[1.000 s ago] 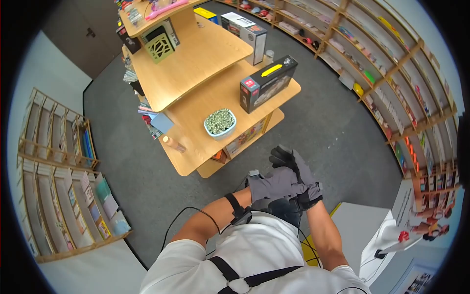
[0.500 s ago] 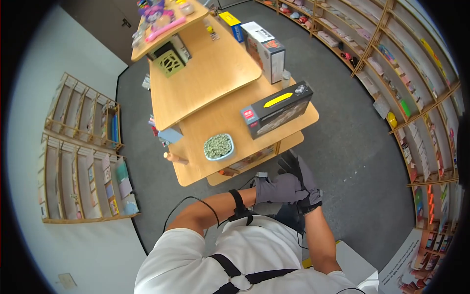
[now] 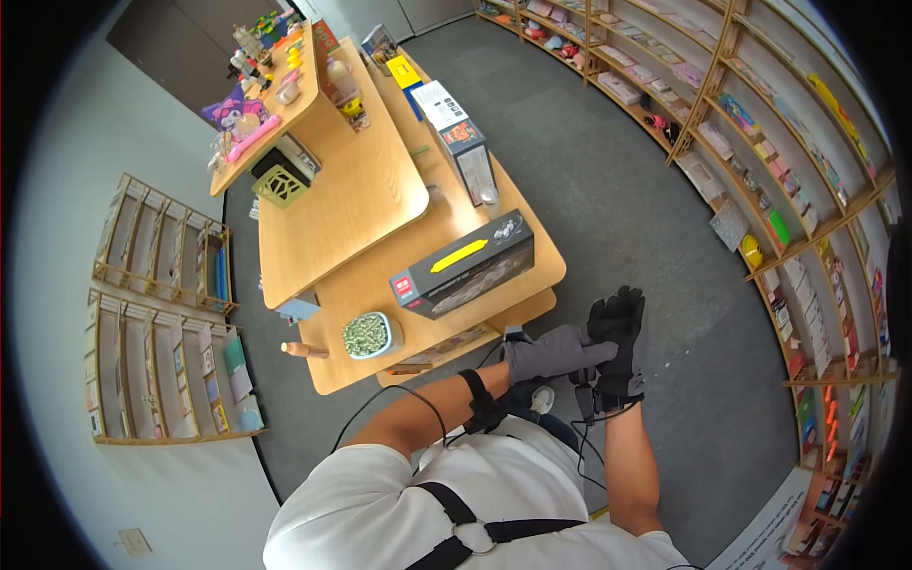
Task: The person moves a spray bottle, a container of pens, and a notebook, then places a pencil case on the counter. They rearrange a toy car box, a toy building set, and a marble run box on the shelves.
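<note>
Room: you stand on a grey floor (image 3: pixel 708 408), facing a tiered wooden table (image 3: pixel 361 218).
Gloved pair: your left hand (image 3: pixel 553 354) reaches across you, its fingers lying over the black face of the glove on your right hand (image 3: pixel 618 334).
Fingers: your right ones are extended, pointing away from you, with nothing visible in them; whether your left ones pinch the glove, you cannot tell from here.
Lie: the right glove sits just right of your left fingers, touching; its long axis runs away from your body, roughly crosswise to your left hand.
Black box (image 3: pixel 480 280): ahead and left of the fingers of both hands, left hand nearer, long side slanting; its red label is too small to read.
Plant pot (image 3: pixel 392 336): further left of your fingers, beside that box.
Taller box (image 3: pixel 461 152): ahead-left, beyond the black one; black print on its white top, unreadable.
Shelves (image 3: pixel 700 92): far ahead-right of your fingers.
</note>
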`<state>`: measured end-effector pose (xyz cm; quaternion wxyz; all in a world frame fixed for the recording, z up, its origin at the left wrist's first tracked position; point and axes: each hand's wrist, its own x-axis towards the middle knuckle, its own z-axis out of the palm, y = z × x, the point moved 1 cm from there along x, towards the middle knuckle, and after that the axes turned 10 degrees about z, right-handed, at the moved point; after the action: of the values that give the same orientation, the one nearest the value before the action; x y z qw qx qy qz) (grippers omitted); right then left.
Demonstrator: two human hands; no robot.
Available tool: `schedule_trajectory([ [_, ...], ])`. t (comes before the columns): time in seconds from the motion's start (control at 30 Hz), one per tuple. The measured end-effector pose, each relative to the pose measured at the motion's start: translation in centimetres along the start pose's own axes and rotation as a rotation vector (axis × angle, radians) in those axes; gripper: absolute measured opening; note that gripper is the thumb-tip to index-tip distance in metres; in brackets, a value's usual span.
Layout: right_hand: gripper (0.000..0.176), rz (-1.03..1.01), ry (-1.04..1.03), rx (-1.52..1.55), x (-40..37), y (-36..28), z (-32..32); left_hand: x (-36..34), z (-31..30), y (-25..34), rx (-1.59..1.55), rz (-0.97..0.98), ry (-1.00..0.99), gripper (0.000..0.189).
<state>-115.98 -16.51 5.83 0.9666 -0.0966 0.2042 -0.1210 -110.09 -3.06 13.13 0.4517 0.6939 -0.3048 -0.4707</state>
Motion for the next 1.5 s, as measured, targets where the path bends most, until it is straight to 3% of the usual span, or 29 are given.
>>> schedule_trajectory([
  [0.23, 0.032, -0.058, -0.155, -0.072, 9.6, -5.2, 1.7, 7.9, -3.4, 2.1, -0.087, 0.146, 0.169, 0.051],
  [0.37, 0.039, -0.015, -0.398, -0.137, 16.1, -8.0, 5.1, 13.2, -5.3, 2.3, -0.407, 0.18, 0.269, 0.051],
  [0.5, 0.046, 0.049, -0.462, -0.204, 20.4, -9.2, 11.7, 16.6, -9.1, 4.8, -0.405, 0.228, 0.37, 0.052],
  [0.63, 0.051, 0.303, -0.739, -0.187, 23.9, -9.1, 15.7, 18.6, -12.7, 6.1, -0.412, 0.239, 0.424, 0.05],
  [0.7, 0.048, 0.599, -0.357, 0.339, 25.6, -9.5, 15.8, 19.4, -13.8, 6.8, -0.314, 0.22, 0.461, 0.052],
  [0.77, 0.047, 0.748, -0.131, 0.588, 27.6, -10.3, 14.2, 20.1, -13.9, 6.9, -0.278, 0.202, 0.491, 0.052],
  [0.83, 0.037, 0.689, -0.488, -0.094, 31.4, -11.1, 11.0, 21.1, -14.0, 5.7, -0.39, 0.154, 0.483, 0.054],
  [0.87, 0.037, 0.722, -0.488, -0.1, 32.4, -11.7, 10.3, 21.3, -14.0, 5.2, -0.449, 0.13, 0.485, 0.055],
  [1.03, 0.031, 0.716, -0.117, -0.514, 35.0, -16.2, 3.1, 18.6, -13.5, 1.8, -0.491, -0.035, 0.771, 0.058],
  [1.07, 0.031, 0.726, -0.048, -0.661, 35.8, -18.1, 0.3, 18.0, -12.9, 0.9, -0.497, -0.04, 0.789, 0.058],
  [1.17, 0.038, 0.788, 0.133, -1.057, 36.3, -23.9, -8.8, 16.1, -8.3, -4.7, -0.278, -0.291, 0.746, 0.06],
  [1.2, 0.04, 0.672, -0.095, -1.437, 35.9, -26.7, -12.9, 15.4, -6.3, -7.1, -0.212, -0.357, 0.722, 0.061],
  [1.23, 0.043, 0.431, -0.31, -1.938, 35.6, -29.5, -17.0, 14.3, -4.7, -5.9, -0.195, -0.448, 0.683, 0.062],
  [1.27, 0.047, 0.12, -0.432, -2.296, 35.1, -32.2, -20.9, 13.5, -1.5, -10.5, -0.243, -0.476, 0.726, 0.063],
  [1.33, 0.048, 0.445, -0.283, -2.338, 32.3, -37.3, -23.9, 10.2, 5.0, -14.4, -0.119, -0.683, 0.657, 0.061],
  [1.4, 0.046, 0.817, 0.249, -1.616, 31.3, -40.7, -31.6, 6.9, 11.4, -15.6, -0.247, -0.943, 0.678, 0.064],
  [1.43, 0.046, 0.809, 0.249, -1.613, 31.5, -41.4, -31.2, 5.4, 15.0, -16.9, -0.438, -1.061, 0.766, 0.061],
  [1.5, 0.044, 0.984, 0.446, -1.405, 31.1, -43.2, -29.4, 3.2, 20.5, -17.7, -0.674, -1.23, 0.836, 0.057],
])
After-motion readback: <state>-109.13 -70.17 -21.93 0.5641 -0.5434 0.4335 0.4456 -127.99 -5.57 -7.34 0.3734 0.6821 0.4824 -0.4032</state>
